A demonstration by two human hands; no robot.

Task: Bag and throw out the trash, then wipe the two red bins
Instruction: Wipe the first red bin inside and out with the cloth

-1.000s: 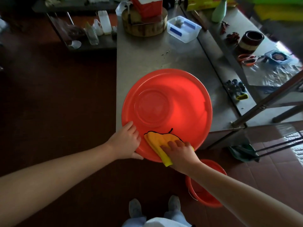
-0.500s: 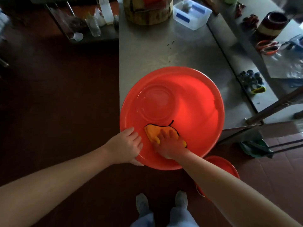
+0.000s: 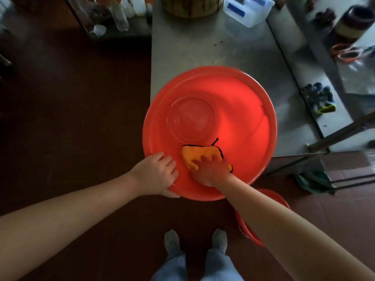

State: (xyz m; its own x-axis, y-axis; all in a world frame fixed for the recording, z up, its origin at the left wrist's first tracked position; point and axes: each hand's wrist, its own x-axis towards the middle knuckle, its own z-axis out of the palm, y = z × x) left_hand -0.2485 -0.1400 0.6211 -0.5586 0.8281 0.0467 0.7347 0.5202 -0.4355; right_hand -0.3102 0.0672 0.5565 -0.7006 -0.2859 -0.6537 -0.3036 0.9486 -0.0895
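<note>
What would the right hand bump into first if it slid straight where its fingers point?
The right hand, pushing the yellow cloth, would probably reach the round bottom of the red bin first; depth unclear.

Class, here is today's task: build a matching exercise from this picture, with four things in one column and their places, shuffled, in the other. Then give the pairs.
1 left hand
2 yellow cloth
3 second red bin
4 clear plastic box

A on the floor beside the shoes
B gripping the near rim of the large red bin
C far end of the table
D under the right hand, inside the large red bin

Pairs: 1-B, 2-D, 3-A, 4-C
</note>
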